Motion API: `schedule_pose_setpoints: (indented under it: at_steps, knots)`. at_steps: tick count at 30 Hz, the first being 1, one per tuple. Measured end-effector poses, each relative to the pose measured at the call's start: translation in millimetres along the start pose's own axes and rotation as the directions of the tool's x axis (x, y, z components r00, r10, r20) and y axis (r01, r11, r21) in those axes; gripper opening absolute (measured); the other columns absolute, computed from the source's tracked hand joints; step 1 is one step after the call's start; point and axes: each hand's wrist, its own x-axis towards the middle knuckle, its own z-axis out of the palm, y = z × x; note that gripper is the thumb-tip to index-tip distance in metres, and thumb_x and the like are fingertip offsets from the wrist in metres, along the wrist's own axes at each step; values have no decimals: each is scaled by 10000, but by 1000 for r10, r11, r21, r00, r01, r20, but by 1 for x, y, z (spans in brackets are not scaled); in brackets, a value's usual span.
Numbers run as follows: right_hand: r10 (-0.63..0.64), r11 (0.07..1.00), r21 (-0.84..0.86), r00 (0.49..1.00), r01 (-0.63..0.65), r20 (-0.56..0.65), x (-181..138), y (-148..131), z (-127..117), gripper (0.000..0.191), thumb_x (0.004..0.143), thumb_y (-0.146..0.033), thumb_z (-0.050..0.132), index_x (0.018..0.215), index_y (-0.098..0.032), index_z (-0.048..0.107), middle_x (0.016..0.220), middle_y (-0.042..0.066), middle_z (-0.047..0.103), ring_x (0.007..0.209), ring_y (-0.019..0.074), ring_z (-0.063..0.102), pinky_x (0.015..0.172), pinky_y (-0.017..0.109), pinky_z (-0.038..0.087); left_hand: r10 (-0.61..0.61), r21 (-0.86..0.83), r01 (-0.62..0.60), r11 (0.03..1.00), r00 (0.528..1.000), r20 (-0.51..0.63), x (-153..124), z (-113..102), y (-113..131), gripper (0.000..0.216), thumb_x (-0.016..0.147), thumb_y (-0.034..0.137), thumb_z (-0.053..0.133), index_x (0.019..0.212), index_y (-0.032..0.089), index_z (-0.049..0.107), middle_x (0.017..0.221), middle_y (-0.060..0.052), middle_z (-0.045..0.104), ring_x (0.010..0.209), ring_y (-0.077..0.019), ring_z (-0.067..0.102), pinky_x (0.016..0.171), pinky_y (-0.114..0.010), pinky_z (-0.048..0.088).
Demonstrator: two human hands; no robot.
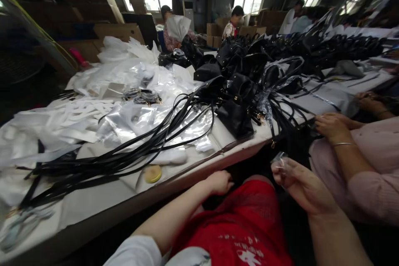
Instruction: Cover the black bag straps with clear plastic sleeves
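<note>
My right hand (301, 185) is raised off the front edge of the table, its fingers closed on a small piece of clear plastic (282, 162). Over my lap, beside the table edge, my left hand (219, 182) has its fingers curled in; whether anything is inside them is hidden. In front of me a bundle of long black straps (124, 158) lies across the table. A black handbag (235, 118) sits close to the edge, with more straps and gold clasps (260, 119) to its right.
White sheets and clear plastic bags (121, 120) cover the table's left side, with a round yellow tin (152, 173) near the edge. Black bags (243, 54) are piled farther back. At my right sits a co-worker, hands (335, 126) together. Other people are beyond the table.
</note>
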Motion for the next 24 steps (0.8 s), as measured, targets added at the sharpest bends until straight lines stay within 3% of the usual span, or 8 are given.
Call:
schedule_pose_setpoints:
  at_steps: [2,5,9,13,17,20,22,24]
  knots:
    - [77,995,46,990,-83,122,7,6,29,238,772,-416,770,807,-199,678,746,35,625,572,121,535,543,252,472,134,-122,-140,983,990,-53,-1,-6,13,381,932,243,558,1306,169,565,1381,-90,564,1294,-223,501,1147,-340,357]
    - [149,982,68,943,-176,299,17,5,56,257,812,-413,740,808,-173,648,631,7,586,463,77,476,462,204,394,349,-384,-392,836,920,-180,-9,-21,32,483,873,261,616,1329,129,527,1332,-102,589,1235,-241,539,1090,-341,409]
    - [235,964,11,870,-266,434,21,-1,64,309,823,-451,722,868,-166,614,508,-33,539,318,42,353,342,170,205,399,-539,-467,701,883,-247,-26,-41,46,458,780,375,731,1133,111,605,1041,-81,652,971,-214,612,894,-321,487]
    - [257,965,-78,862,-249,436,27,4,58,306,825,-436,727,787,-175,572,491,-45,527,334,40,357,351,155,207,322,-739,-370,563,922,-215,-37,-48,42,488,730,545,761,918,117,620,847,-53,651,782,-147,611,759,-265,486]
    - [172,981,-141,938,-135,302,33,19,56,348,831,-512,700,778,-171,654,581,6,604,459,89,490,435,189,379,85,-718,-232,656,968,-236,-33,-37,32,527,693,624,752,766,127,593,613,5,589,532,-90,534,531,-200,414]
    - [6,997,-79,984,9,177,36,26,57,551,863,-677,537,922,-173,751,906,114,719,741,190,631,600,277,515,-59,-685,-238,688,923,-380,-28,-29,25,518,721,629,723,735,134,573,588,25,553,501,-76,515,487,-178,373]
    - [-25,989,-139,991,43,128,37,29,58,525,821,-654,617,1031,-193,755,1052,121,721,866,226,643,664,301,533,-89,-694,-264,670,899,-428,-27,-24,21,511,716,618,732,721,135,563,599,30,545,515,-77,526,501,-178,386]
    - [-1,963,-269,996,24,85,39,31,58,476,734,-551,770,1060,-205,749,1033,103,734,861,224,647,677,293,528,-103,-725,-258,639,905,-413,-27,-18,17,517,696,619,744,721,134,568,602,25,557,526,-87,541,510,-185,398]
